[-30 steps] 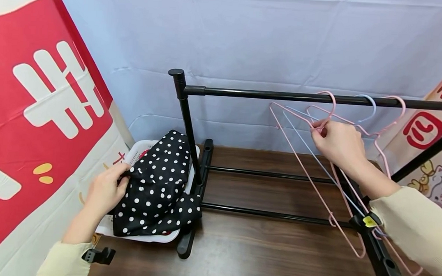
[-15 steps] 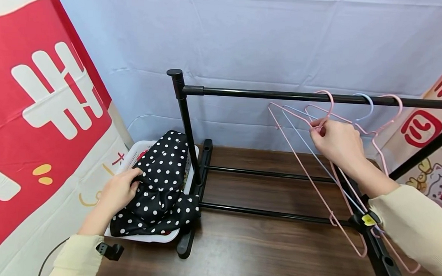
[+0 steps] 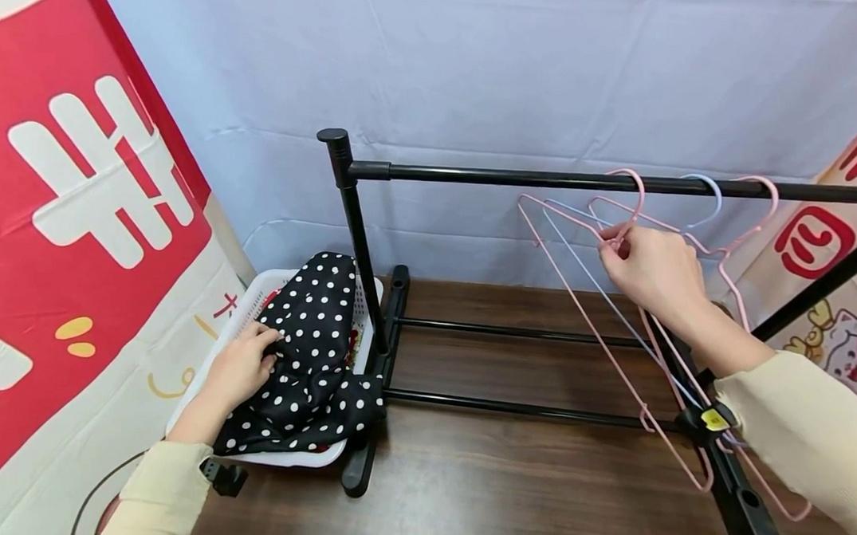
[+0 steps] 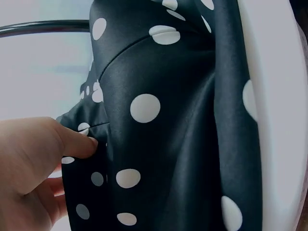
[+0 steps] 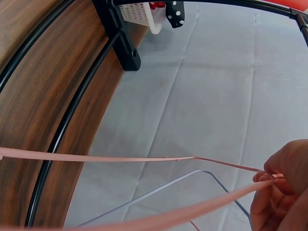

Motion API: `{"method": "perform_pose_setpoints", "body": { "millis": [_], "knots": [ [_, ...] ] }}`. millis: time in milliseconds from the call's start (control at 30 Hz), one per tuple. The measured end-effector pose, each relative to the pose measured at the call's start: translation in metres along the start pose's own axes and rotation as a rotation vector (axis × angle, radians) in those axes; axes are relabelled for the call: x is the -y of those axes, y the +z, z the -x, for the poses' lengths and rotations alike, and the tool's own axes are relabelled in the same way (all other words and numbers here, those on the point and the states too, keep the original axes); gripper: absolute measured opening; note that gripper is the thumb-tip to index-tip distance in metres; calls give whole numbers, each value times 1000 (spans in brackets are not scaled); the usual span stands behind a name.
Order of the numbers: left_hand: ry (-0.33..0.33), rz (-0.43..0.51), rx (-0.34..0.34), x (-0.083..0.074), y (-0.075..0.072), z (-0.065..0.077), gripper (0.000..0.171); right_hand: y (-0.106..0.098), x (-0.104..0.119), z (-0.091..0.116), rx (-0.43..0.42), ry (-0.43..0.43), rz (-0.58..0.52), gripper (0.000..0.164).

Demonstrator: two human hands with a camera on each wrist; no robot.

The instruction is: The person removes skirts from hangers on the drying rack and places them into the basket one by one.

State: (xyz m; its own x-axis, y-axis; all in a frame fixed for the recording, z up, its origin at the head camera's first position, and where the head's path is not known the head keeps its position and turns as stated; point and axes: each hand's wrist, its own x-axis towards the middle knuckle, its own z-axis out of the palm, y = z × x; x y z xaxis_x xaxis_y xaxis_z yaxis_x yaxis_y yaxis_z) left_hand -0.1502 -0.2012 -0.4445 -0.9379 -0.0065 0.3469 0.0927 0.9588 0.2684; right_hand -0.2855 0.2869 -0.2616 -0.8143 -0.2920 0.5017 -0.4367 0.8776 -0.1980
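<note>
A black garment with white polka dots (image 3: 310,342) lies heaped over a white basket (image 3: 250,308) at the left. My left hand (image 3: 240,371) pinches its near left edge; in the left wrist view the thumb lies on the cloth (image 4: 144,154) and the other fingers are partly hidden behind it. On the right, my right hand (image 3: 654,269) pinches a pink hanger (image 3: 585,306) just below its hook, which is over the black rail (image 3: 475,176). Behind it hang a blue hanger (image 3: 715,200) and another pink hanger (image 3: 739,289). The garment's exact kind is hidden by its folds.
The rack's upright (image 3: 358,232) stands close against the basket's right side. Two low crossbars (image 3: 494,404) run above the brown wooden surface (image 3: 476,485). A pale blue cloth backdrop (image 3: 480,78) hangs behind, and a red and white printed panel (image 3: 116,182) flanks the left.
My left hand has shifted right, further over the basket, with the polka-dot cloth's left edge. My right hand keeps its grip on the pink hanger. The head view has tilted slightly.
</note>
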Motion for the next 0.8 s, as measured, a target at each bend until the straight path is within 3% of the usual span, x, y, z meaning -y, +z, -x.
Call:
{"method": "perform_pose_setpoints", "body": {
  "millis": [333,533,800],
  "knots": [
    [-31,-50,47,2,-4,-10,32,0,1,0,27,19,6,24],
    [-53,-61,33,3,-4,-17,35,1,1,1,16,34,10,23],
    [-71,-83,-15,4,-5,-14,30,2,2,1,23,63,3,22]
  ]
}}
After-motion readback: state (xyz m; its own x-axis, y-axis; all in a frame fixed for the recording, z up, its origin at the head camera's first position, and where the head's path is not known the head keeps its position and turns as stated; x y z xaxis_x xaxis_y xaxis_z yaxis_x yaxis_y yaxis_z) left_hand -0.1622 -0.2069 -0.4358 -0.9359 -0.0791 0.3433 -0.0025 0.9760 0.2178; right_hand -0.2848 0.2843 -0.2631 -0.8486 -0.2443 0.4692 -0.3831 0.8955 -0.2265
